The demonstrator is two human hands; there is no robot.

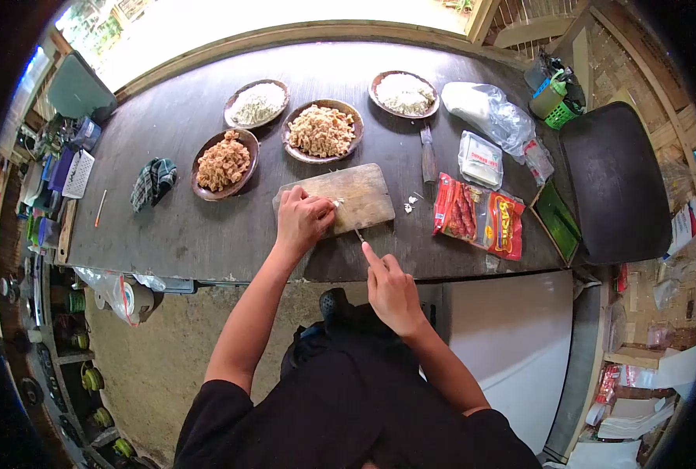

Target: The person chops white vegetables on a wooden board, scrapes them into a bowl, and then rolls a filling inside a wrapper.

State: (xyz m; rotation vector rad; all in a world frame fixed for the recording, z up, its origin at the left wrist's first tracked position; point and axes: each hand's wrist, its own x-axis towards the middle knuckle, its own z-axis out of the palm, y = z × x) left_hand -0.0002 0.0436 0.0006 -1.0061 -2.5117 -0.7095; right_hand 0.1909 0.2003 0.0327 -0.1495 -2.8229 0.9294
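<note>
My left hand (303,219) presses down on the wooden cutting board (364,191), its fingers bunched together over something mostly hidden. Small white chopped bits (338,202) show at its fingertips. Wrapped round a handle, my right hand (393,293) grips a knife (359,234), with the index finger stretched along it. The knife's thin blade points at the board's near edge, just right of my left hand. A few white scraps (410,203) lie on the table to the right of the board.
Bowls of brown crumbly food (223,162), tan chunks (321,131) and pale shreds (256,104) stand beyond the board, with another pale bowl (404,94). At right are a cleaver (428,160), a red sausage packet (481,217) and plastic bags (489,113). A checked cloth (154,184) lies left.
</note>
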